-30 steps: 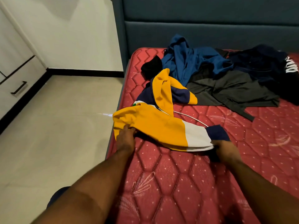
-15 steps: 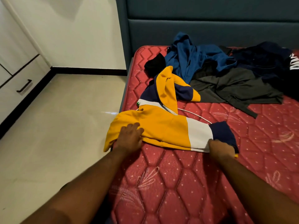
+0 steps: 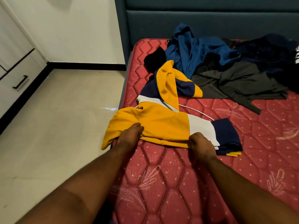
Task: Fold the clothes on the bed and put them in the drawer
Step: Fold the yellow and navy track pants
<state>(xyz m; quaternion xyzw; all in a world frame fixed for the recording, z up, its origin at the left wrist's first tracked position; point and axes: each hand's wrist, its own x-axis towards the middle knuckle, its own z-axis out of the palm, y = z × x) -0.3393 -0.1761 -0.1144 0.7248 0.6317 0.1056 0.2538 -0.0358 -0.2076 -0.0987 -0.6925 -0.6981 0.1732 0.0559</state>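
We see a yellow, white and navy colour-block hoodie point(image 3: 163, 122) lying near the left edge of the red quilted mattress point(image 3: 178, 183), partly folded, its yellow end hanging slightly over the bed's side. The left hand point(image 3: 129, 136) sits at the hoodie's near edge, fingers curled onto the yellow fabric, gripping it. The right hand point(image 3: 199, 143) pinches the same near edge further right, where yellow meets the white panel, fingers curled over the hem. Both forearms reach in from the bottom of the view. A thin white drawstring point(image 3: 199, 112) trails from the hoodie across the mattress.

Further back, towards the dark teal padded headboard point(image 3: 194, 18), we see the unfolded pile: a blue garment point(image 3: 191, 49), a dark grey shirt point(image 3: 234, 83) spread flat, a small black piece of clothing point(image 3: 154, 59) just beside the hoodie's hood, and a dark navy garment point(image 3: 267, 54) at the right edge with white lettering, too cropped to read.

On the left, a white drawer unit with a black handle point(image 3: 20, 83) stands well apart from the bed, across the pale tiled floor point(image 3: 56, 118). The drawer looks closed.
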